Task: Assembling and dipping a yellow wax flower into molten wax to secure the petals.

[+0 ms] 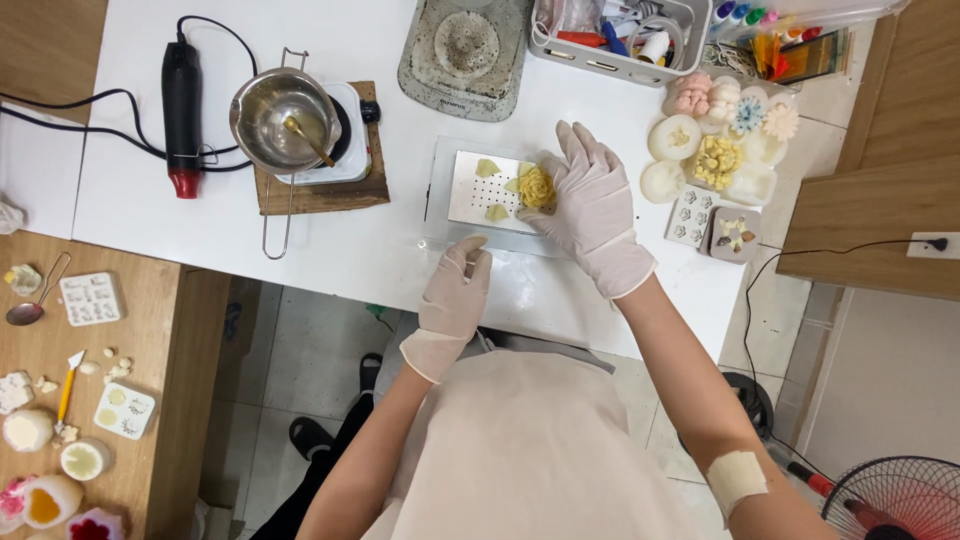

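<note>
- The right hand [592,210], in a pale glove, rests on the yellow wax flower [536,186]; thumb and forefinger close on the flower's right edge while the other fingers spread upward.
- The flower sits on the perforated metal plate [470,195], at its right end.
- Three small yellowish leaf pieces [487,167] lie on the plate, just left of the flower.
- The plate lies inside a clear shallow tray [432,190] on the white table [130,210].
- The left hand [455,295], also gloved, is loosely curled at the tray's near edge; whether it grips anything cannot be determined.
- A steel pot [270,115] with a spoon in it stands on a small white hot plate [352,160], well to the left of the tray.
- A black and red heat gun [182,115] lies left of the pot.
- Silicone moulds and finished wax flowers [720,150] are grouped to the right of the tray.
</note>
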